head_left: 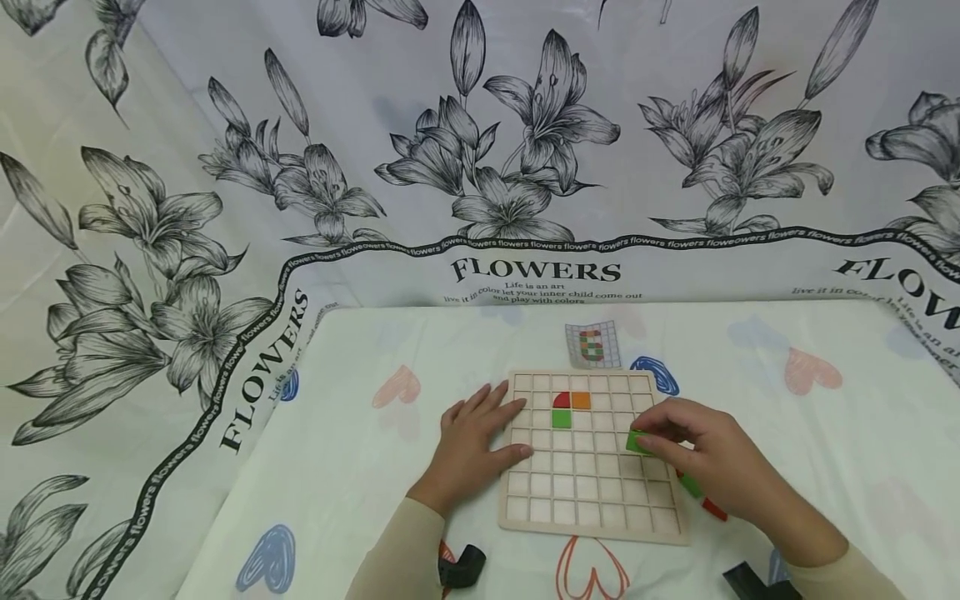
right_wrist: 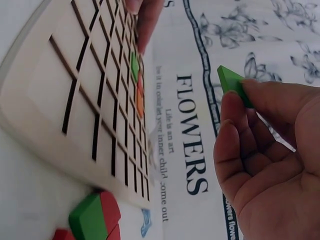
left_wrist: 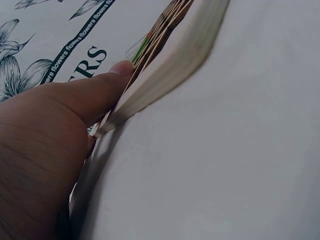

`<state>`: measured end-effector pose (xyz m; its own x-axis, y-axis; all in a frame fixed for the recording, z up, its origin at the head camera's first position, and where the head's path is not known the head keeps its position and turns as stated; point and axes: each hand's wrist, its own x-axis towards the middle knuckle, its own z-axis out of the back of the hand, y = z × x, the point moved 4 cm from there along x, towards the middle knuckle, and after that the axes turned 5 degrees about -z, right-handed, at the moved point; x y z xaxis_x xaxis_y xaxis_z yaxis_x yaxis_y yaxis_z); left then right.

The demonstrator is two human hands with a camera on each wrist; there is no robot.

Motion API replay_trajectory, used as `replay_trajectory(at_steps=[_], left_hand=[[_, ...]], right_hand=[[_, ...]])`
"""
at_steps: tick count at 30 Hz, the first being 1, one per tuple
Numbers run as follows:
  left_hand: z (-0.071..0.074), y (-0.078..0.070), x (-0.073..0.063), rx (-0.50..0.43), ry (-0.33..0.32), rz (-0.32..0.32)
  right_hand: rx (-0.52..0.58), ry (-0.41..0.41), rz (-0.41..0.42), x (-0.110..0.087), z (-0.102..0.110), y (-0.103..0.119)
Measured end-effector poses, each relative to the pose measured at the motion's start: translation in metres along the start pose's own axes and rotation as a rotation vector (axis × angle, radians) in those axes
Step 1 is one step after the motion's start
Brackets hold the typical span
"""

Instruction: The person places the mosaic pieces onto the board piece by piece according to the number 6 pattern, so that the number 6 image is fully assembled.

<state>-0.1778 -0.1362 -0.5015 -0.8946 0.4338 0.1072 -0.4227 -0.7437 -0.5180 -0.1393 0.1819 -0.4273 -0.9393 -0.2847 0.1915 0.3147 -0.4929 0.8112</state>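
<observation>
A wooden grid board (head_left: pixel 555 483) lies flat on the table, holding a red rounded tile (head_left: pixel 562 401), an orange square tile (head_left: pixel 581 401) and a green square tile (head_left: pixel 561 418) in its upper left cells. Over the board's right side, my right hand (head_left: pixel 708 450) pinches another green tile (right_wrist: pixel 233 84) between thumb and finger; the right wrist view shows it raised off the board. My left hand (head_left: pixel 476 446) rests at the board's left edge with fingers spread, the thumb (left_wrist: pixel 102 92) lying on the rim in the left wrist view.
Beyond the board lies a small gridded pattern card (head_left: pixel 592 344) with a coloured figure. Several loose green and red tiles (right_wrist: pixel 90 217) sit beside the board's right edge, partly under my right hand. A flower-printed cloth (head_left: pixel 525 150) hangs behind the table.
</observation>
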Motion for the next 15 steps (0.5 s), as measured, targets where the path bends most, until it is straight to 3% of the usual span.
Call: replay_trajectory(at_steps=[7,15], left_hand=[[0.001,-0.002,0.002,0.005,0.010,0.008],[0.001,-0.003,0.001,-0.008,0.007,0.005]], right_hand=[[0.019,-0.006,0.062,0.009,-0.009,0.014],[0.063,0.051,0.045,0.027,-0.020,0.024]])
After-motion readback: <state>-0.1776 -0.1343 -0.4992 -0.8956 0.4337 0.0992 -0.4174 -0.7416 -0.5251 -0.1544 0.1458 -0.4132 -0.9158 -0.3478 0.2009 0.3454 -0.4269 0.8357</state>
